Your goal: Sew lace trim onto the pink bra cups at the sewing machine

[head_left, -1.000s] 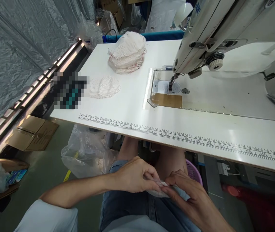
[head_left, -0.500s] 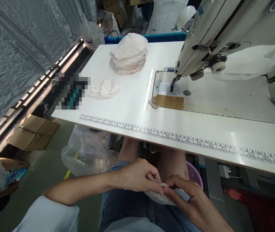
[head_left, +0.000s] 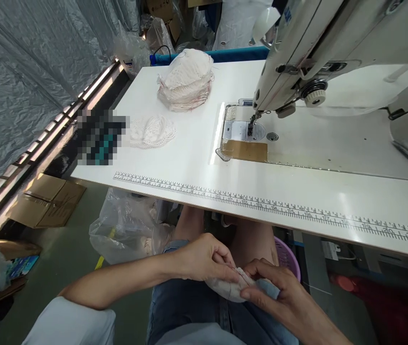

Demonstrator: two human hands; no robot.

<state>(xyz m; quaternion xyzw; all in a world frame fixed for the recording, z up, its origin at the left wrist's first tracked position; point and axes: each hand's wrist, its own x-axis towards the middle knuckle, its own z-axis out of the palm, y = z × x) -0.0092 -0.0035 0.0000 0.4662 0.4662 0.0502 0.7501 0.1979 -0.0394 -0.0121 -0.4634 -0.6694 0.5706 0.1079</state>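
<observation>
Cloth (head_left: 226, 289) shows at lower centre; our left hand (head_left: 204, 261) and right hand (head_left: 277, 285) pinch it, fingers part-curled.

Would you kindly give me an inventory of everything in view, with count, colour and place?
Table: 1, white, centre, ruler markings along its near edge
Sewing machine: 1, off-white, right side of the table
Lace stack: 1, cream, far part of the table
Loose lace: count unclear, white, table's left
Pixelated item: 1, black and teal, table's left edge
Sheeting: silver-grey, far left
Cardboard boxes: at least 2, brown, left floor and back
Plastic bags: several, clear, floor and back
Basket: 1, purple, below the table
Red object: unclear, lower right
Held cloth: 1, whitish, between the hands
Shorts: blue, on the person
Left hand, right hand: 2, bare, above the lap
</observation>
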